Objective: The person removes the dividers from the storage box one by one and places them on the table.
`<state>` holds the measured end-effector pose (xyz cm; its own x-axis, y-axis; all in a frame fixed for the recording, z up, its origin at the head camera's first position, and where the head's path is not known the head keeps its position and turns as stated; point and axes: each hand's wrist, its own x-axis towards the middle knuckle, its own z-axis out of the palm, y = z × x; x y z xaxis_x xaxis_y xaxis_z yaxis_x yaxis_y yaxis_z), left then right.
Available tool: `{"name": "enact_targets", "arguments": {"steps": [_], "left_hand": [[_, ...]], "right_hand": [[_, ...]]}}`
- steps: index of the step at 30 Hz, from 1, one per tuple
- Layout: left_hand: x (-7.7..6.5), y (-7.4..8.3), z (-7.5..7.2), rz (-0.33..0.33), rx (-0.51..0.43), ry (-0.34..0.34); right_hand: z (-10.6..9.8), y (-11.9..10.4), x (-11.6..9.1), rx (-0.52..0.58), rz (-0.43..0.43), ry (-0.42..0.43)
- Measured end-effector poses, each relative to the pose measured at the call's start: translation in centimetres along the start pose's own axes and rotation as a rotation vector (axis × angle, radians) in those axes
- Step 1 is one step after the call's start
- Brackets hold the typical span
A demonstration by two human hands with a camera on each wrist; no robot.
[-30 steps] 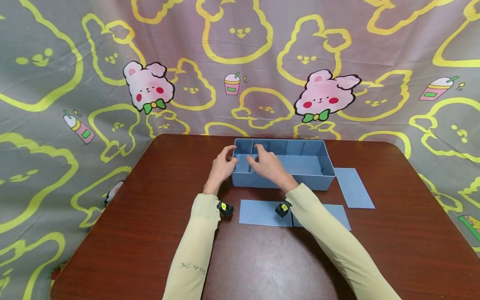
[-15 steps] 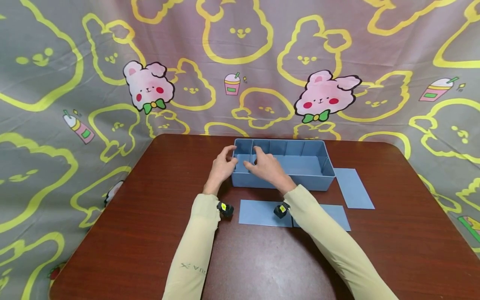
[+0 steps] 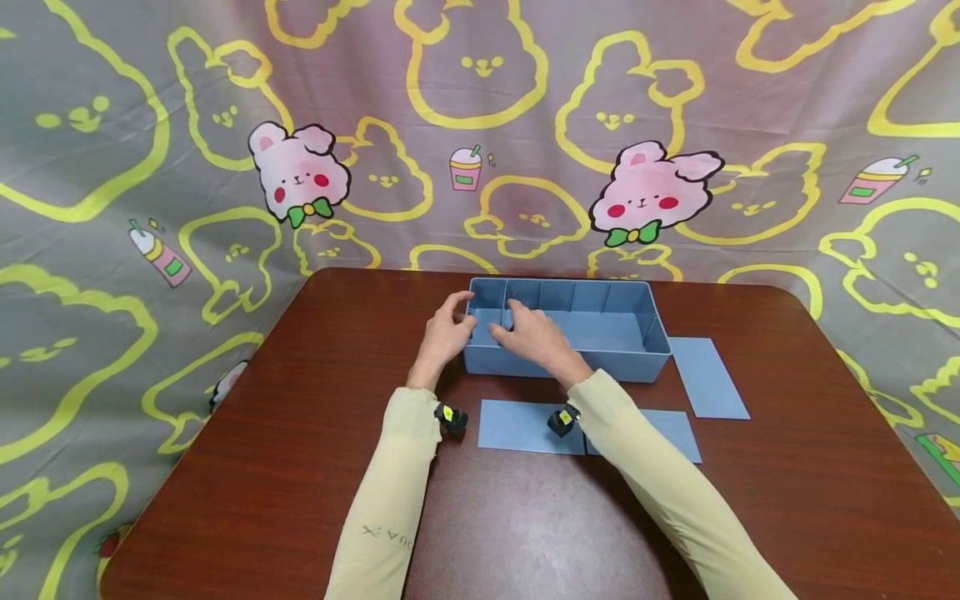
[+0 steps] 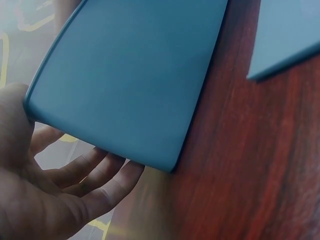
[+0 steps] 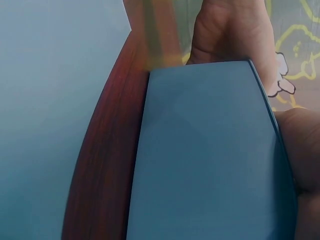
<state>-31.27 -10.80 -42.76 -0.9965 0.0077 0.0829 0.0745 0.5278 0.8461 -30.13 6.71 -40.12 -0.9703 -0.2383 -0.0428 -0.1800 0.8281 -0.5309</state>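
Observation:
A long blue-grey storage box (image 3: 562, 365) stands at the back of the table, with a thin upright divider (image 3: 505, 304) across its left part. My left hand (image 3: 446, 335) grips the box's left end; in the left wrist view the thumb is at the rim corner and the fingers lie along the outer end wall. My right hand (image 3: 538, 335) reaches over the front wall, its thumb left of the divider and its index finger to the right, pinching it. The right fingertips are partly hidden behind the box wall in the right wrist view (image 5: 305, 145).
Two flat blue-grey panels lie in front of the box, a left panel (image 3: 525, 426) and a right panel (image 3: 678, 429) partly under the right sleeve. Another panel (image 3: 711, 379) lies right of the box. A patterned curtain (image 3: 480, 208) hangs behind the brown table (image 3: 300, 467).
My right hand has shifted slightly left, its thumb coming a little further past the divider. The left hand and the box have stayed in place.

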Motion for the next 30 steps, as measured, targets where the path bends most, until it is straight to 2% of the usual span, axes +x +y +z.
{"name": "enact_targets", "arguments": {"steps": [6,9,30], "left_hand": [[-0.06,-0.09,0.03,-0.006,-0.003,0.002],[-0.09,-0.1,0.03,-0.019,-0.01,0.001],[0.15,-0.19,0.05,-0.007,-0.024,-0.015]], "right_hand": [[-0.11,-0.13,0.25,0.0,0.028,-0.059],[-0.08,-0.09,0.38,-0.005,0.016,-0.071],[0.08,0.43,0.15,0.035,-0.114,-0.025]]}}
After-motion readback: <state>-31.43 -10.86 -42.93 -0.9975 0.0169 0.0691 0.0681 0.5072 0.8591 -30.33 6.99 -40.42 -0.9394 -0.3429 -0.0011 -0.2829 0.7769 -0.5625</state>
